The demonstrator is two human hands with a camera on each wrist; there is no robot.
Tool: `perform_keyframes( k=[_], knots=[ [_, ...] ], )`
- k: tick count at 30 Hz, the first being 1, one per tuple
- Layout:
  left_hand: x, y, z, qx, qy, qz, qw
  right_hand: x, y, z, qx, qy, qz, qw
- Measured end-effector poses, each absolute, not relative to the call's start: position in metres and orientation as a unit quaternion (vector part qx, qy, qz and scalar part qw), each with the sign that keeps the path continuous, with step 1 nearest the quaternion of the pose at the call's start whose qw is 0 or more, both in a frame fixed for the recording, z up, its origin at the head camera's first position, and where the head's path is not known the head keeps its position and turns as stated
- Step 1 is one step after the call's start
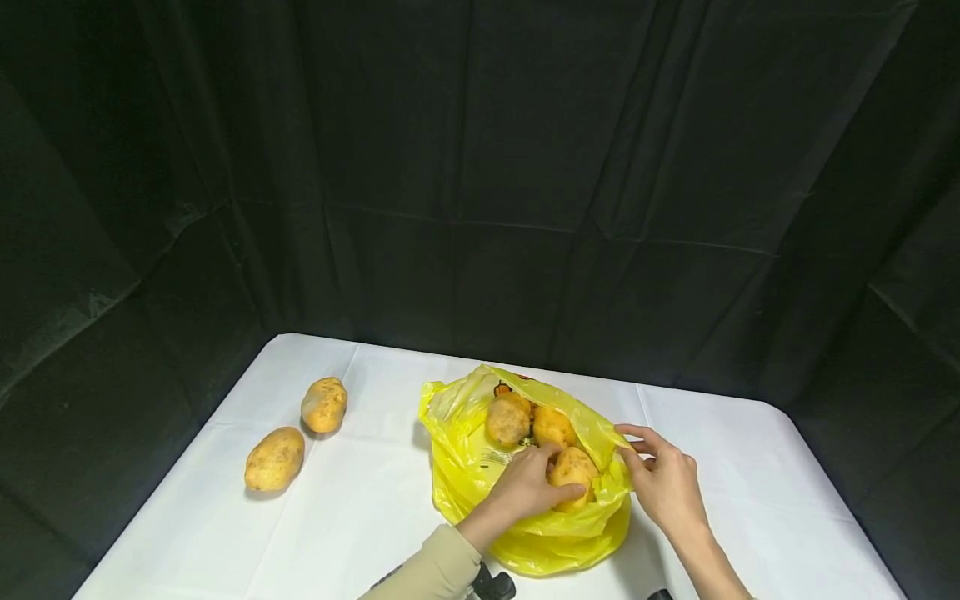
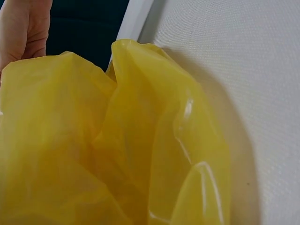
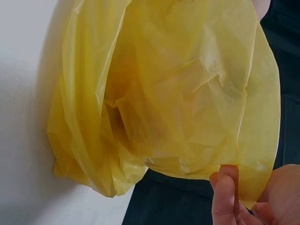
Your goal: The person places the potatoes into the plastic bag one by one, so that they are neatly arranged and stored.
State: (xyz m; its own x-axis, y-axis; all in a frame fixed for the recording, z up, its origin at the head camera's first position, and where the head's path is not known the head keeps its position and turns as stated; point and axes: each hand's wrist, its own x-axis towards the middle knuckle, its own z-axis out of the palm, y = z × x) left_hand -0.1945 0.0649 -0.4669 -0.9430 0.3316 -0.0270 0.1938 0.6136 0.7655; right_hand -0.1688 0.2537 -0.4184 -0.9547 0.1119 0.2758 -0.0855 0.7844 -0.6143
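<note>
A yellow plastic bag (image 1: 525,550) stands with its mouth spread on the table. Inside it lie a potato (image 1: 508,419) at the back left and another potato (image 1: 553,427) beside it. My left hand (image 1: 525,483) reaches into the mouth and grips a third potato (image 1: 574,477) near the right side; some fingers are hidden behind it. With my right hand (image 1: 663,479) I pinch the bag's right rim between thumb and fingers. In the right wrist view the fingertips (image 3: 224,192) hold the thin plastic edge. The left wrist view shows mostly the bag's outer wall (image 2: 140,140).
Two loose potatoes lie on the left of the white-covered table (image 1: 360,517): one potato (image 1: 325,405) farther back, the other potato (image 1: 275,459) nearer. A black curtain (image 1: 465,183) rises behind the table and along its sides.
</note>
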Motion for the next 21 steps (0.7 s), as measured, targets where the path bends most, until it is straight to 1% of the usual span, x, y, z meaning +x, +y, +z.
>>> perform_keyframes(
  k=[11, 18, 21],
  knots=[
    [-0.1956, 0.0671, -0.4624, 0.151, 0.902, 0.400, 0.069, -0.1689, 0.2522, -0.4125, -0.010, -0.935, 0.323, 0.145],
    [-0.1938, 0.0677, -0.4597, 0.148, 0.908, 0.385, 0.074, -0.1699, 0.2507, -0.4092, -0.016, -0.939, 0.312, 0.143],
    [-0.1943, 0.0662, -0.4599, 0.146, 0.906, 0.393, 0.064, -0.1697, 0.2506, -0.4081, -0.018, -0.940, 0.309, 0.144]
  ],
)
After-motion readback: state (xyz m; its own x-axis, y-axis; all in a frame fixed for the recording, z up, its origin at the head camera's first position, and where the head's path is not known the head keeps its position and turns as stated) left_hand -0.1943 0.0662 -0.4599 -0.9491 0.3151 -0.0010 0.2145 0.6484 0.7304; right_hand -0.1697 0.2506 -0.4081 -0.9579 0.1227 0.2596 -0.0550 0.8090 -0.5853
